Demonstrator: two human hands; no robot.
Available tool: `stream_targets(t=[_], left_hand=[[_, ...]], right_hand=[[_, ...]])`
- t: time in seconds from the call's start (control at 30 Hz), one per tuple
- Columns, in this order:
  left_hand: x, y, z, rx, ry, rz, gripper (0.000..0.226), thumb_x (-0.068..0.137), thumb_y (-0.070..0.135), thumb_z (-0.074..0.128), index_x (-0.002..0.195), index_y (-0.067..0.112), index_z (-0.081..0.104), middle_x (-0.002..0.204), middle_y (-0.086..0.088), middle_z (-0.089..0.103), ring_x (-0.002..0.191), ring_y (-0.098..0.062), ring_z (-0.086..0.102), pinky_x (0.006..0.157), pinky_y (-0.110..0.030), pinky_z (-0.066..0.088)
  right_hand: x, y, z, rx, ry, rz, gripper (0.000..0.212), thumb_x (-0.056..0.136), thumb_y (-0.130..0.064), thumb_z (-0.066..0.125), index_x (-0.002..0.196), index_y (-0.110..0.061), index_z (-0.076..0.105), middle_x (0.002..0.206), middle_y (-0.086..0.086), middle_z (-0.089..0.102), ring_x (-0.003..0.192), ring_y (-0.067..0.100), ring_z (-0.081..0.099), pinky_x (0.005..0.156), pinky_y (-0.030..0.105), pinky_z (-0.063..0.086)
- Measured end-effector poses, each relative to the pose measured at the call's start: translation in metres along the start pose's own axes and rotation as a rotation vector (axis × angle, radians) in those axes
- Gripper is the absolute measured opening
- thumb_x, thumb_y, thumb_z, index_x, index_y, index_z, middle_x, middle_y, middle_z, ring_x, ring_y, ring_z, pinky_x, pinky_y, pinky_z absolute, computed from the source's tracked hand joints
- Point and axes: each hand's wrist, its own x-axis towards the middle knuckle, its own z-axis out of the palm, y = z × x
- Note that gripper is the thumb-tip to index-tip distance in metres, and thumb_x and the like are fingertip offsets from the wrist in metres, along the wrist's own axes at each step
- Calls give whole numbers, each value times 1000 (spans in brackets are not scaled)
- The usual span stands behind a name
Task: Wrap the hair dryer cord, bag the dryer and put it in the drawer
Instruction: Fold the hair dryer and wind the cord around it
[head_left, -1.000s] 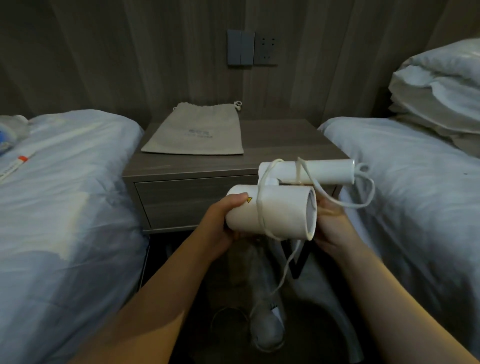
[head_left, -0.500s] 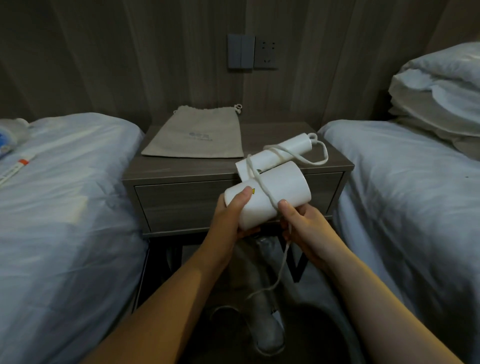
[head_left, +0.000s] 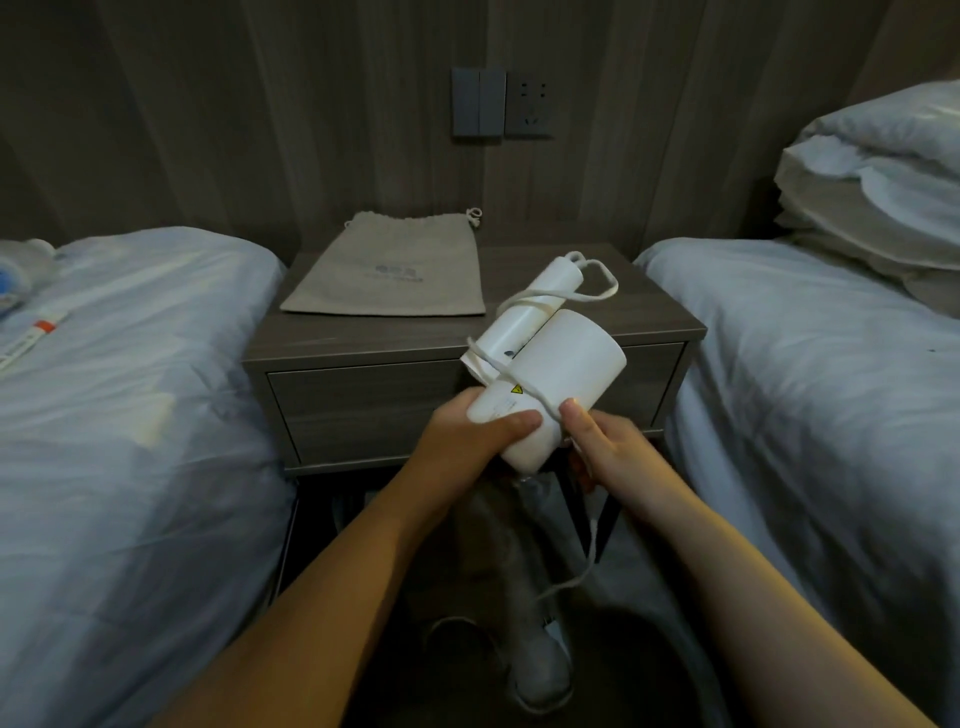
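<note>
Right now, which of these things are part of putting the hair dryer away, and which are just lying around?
Part of the job:
- hair dryer, held by the left hand
- cord, pinched by the right hand
- cloth bag
- drawer

Just lying about:
- pillows
- beds
- wall socket
- tube on the left bed

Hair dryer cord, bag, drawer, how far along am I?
Done: a few cord loops already cross the white cylindrical hair dryer. In hand: left hand grips the barrel, right hand holds cord; the tail hangs loose. Left: the flat beige drawstring bag lies empty, the grey nightstand drawer closed.
</note>
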Motion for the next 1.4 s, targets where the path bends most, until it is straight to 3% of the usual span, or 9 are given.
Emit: stream_targets(t=[0.2, 0.37, 0.47, 0.63, 0.83, 0.97, 1.07, 1.23, 1.4], left_hand=[[0, 9, -8, 128, -9, 58, 19, 79, 17, 70, 86, 31, 59, 88, 10, 65, 80, -5, 63, 68, -18, 52], [2, 10, -12, 341, 24, 116, 32, 71, 24, 77, 91, 35, 55, 88, 16, 60, 82, 0, 58, 66, -16, 46], [0, 10, -13, 472, 63, 130, 42, 65, 32, 80, 96, 38, 53, 91, 19, 56, 86, 0, 55, 69, -18, 45], [1, 10, -21, 727, 178, 176, 68, 57, 43, 81, 118, 33, 52, 106, 9, 58, 100, -15, 58, 88, -39, 52], [5, 4, -23, 933, 187, 229, 76, 62, 48, 77, 128, 28, 46, 123, 3, 55, 110, -18, 53, 90, -33, 45], [5, -1, -23, 1013, 223, 291, 75, 63, 49, 76, 128, 25, 46, 119, -1, 55, 107, -21, 55, 82, -29, 41], [5, -3, -24, 1084, 219, 335, 73, 64, 53, 73, 125, 23, 47, 115, -3, 56, 103, -25, 57, 82, -35, 46], [8, -1, -29, 1200, 36, 356, 75, 64, 56, 72, 128, 30, 44, 118, 2, 54, 101, -19, 56, 85, -31, 43], [8, 0, -32, 1264, -227, 363, 70, 64, 52, 73, 124, 32, 45, 113, 7, 53, 98, -11, 54, 85, -29, 42]], right_hand=[[3, -9, -6, -75, -52, 6, 34, 89, -46, 46, 61, -28, 53, 40, -26, 55, 42, -12, 52, 44, 5, 35], [6, -3, -12, -229, -94, 56, 50, 66, -67, 42, 62, -19, 57, 40, -15, 56, 38, -2, 49, 48, 19, 39], [7, 2, -17, -285, -173, 64, 40, 79, -60, 46, 66, -24, 57, 46, -10, 58, 41, -1, 50, 50, 23, 42], [4, 5, -19, -404, -300, 94, 15, 89, -31, 58, 82, -21, 66, 55, -2, 57, 38, 2, 47, 46, 22, 41], [0, 1, -17, -480, -404, 200, 41, 94, -30, 48, 72, -2, 67, 53, 10, 64, 35, 10, 48, 54, 19, 45], [-5, -3, -17, -485, -542, 225, 35, 92, -30, 52, 72, -5, 67, 67, 18, 71, 46, 13, 57, 66, 27, 48], [-10, -19, -21, -605, -458, 90, 24, 86, -25, 58, 76, -7, 69, 66, 13, 71, 51, 13, 59, 60, 26, 50], [-14, -29, -21, -823, -165, -141, 17, 83, -17, 59, 87, -21, 75, 81, -2, 69, 80, 13, 64, 71, 27, 49], [-15, -28, -18, -995, 126, -229, 23, 74, -41, 69, 86, -21, 69, 83, 5, 70, 87, 26, 63, 65, 28, 40]])
